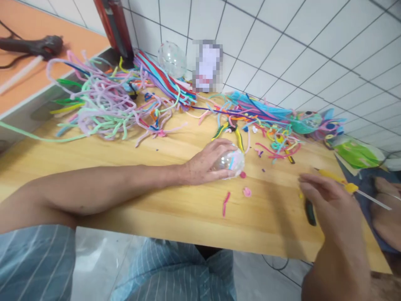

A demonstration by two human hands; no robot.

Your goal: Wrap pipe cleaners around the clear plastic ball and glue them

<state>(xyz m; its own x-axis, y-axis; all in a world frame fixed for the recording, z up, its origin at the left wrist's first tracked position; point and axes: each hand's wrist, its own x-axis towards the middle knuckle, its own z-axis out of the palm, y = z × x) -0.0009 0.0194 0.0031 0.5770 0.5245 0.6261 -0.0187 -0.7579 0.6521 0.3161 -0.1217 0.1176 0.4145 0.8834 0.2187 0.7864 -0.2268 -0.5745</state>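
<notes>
"Noting the specimen first: clear ball (235,164), smooth, glossy and rounded, at the centre of the frame, low over the tabletop. Pale blue and whitish-pink streaks show on or through its wall."

"How is it held?"

"Left hand (203,164) grips it from the left side: back of the hand up, fingers curled over the far side, thumb along the near side. Forearm comes in from the left edge, nearly level, along the wooden table (175,213)."

"And the right?"

"Right hand (333,200), lower right, forearm rising from the bottom edge, fingers bent and pointing left. Blurred. It overlaps a yellow tool (351,187) with a thin whitish rod; whether the fingers close on it, cannot tell."

"Near the ball?"

"Just above, pliers (239,138) with yellow-and-black handles. Just below, a fluffy pink scrap (247,192) and a fuzzy dark pink strip (226,204)."

"Farther out?"

"Tangled lilac and mint fuzzy stems (103,100) at the upper left; a straight red, blue and purple bundle (166,79) at upper centre, a second clear ball (172,58) beside it. Glossy white tiled wall (310,54), dark joints, across the upper right."
</notes>
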